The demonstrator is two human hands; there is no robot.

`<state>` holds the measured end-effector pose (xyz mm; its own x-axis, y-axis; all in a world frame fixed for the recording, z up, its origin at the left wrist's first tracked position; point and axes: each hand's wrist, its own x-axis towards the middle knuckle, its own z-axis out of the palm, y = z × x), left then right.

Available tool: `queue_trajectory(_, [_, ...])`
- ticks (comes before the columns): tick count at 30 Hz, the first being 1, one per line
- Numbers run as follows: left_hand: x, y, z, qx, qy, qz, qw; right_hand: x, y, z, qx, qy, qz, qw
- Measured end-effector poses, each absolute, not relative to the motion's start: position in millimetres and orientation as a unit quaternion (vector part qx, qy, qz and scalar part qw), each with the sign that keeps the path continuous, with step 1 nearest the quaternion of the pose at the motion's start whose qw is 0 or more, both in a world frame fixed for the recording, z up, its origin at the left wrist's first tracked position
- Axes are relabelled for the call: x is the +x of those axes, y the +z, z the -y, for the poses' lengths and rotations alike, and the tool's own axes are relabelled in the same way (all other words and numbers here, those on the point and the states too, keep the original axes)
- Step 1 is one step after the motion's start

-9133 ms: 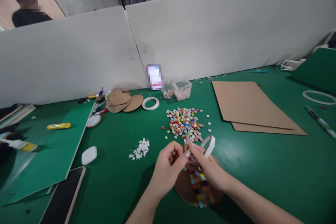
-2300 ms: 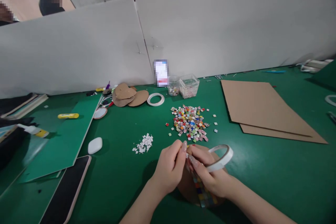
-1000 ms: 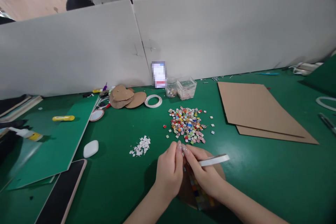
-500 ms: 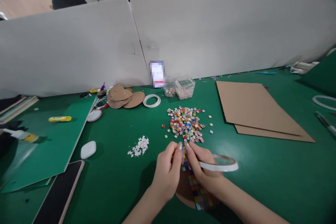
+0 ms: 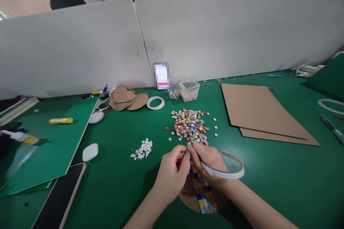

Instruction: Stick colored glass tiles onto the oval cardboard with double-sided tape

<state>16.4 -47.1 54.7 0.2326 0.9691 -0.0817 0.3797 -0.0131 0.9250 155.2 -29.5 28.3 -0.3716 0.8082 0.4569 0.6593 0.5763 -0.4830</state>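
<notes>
My left hand (image 5: 173, 173) and my right hand (image 5: 208, 161) meet fingertip to fingertip low in the middle, both pinched. The right hand holds a white tape roll (image 5: 231, 172), which lies nearly flat beside it. What the left fingers pinch is too small to make out. Under the hands lies a brown cardboard disc (image 5: 189, 199) with a strip of coloured mosaic tiles (image 5: 202, 200) stuck on it. A pile of loose coloured tiles (image 5: 189, 126) lies just beyond the hands.
White paper scraps (image 5: 142, 149) lie to the left, with a white case (image 5: 90, 152) and a black phone (image 5: 63, 198) nearer. Cardboard sheets (image 5: 259, 111) lie at right. Another tape roll (image 5: 155, 102), cardboard shapes (image 5: 126, 98) and clear boxes (image 5: 189, 89) stand before white partitions (image 5: 215, 28).
The tape roll has swung from upright to nearly flat beside my right hand. Both hands stay pinched together over the disc, and more of the tile strip shows below them.
</notes>
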Motion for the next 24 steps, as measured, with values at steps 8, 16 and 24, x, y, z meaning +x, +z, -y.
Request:
queue_trajectory(8, [13.6,54.2,45.1,0.636,0.318,-0.526,0.467,160.2,30.4,22.2,-0.391,0.086,0.860,0.317])
queue_trajectory(16, [10.8,52.0,41.8,0.632,0.319,-0.531,0.466,156.8,27.3,25.1,-0.417,0.155,0.836,0.322])
queue_trajectory(24, [9.7,57.5,43.1,0.609,0.322,-0.521,0.504,154.5,26.1,29.5,-0.429,0.341,0.754,0.362])
